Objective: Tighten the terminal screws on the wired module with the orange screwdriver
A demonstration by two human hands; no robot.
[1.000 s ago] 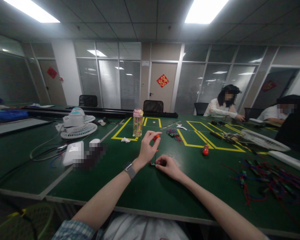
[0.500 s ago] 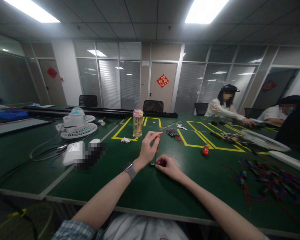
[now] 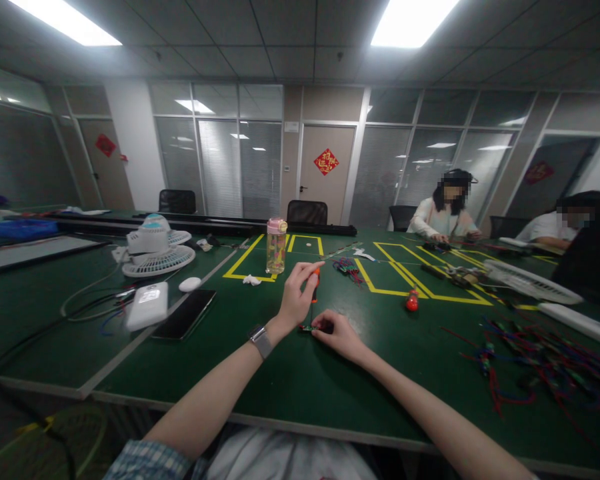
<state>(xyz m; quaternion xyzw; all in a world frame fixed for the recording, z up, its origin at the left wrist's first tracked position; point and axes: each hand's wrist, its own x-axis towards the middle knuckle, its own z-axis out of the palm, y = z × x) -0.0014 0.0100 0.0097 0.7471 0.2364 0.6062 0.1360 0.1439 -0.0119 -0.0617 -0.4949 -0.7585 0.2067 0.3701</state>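
My left hand (image 3: pixel 297 293) is closed around the orange handle of a screwdriver (image 3: pixel 315 287), which stands upright with its thin shaft pointing down. The shaft's lower end meets a small green circuit board (image 3: pixel 307 328) on the table. My right hand (image 3: pixel 336 332) pinches the right end of that board between thumb and fingers, pressing it near the tabletop. Part of the board is hidden behind my right fingertips. Beyond my hands lies a small bundle of red and blue wires with green boards (image 3: pixel 347 268).
A pink-lidded bottle (image 3: pixel 276 247) stands ahead. On the left are a black phone (image 3: pixel 185 315), a white power bank (image 3: pixel 149 305) and a white fan (image 3: pixel 159 252). To the right lie a red object (image 3: pixel 412 301) and a wire heap (image 3: pixel 540 360). A co-worker (image 3: pixel 445 210) sits across the table.
My hands, the screwdriver and the board stay almost in place. Across the table, the co-worker has drawn back an outstretched arm and now has both hands close in front.
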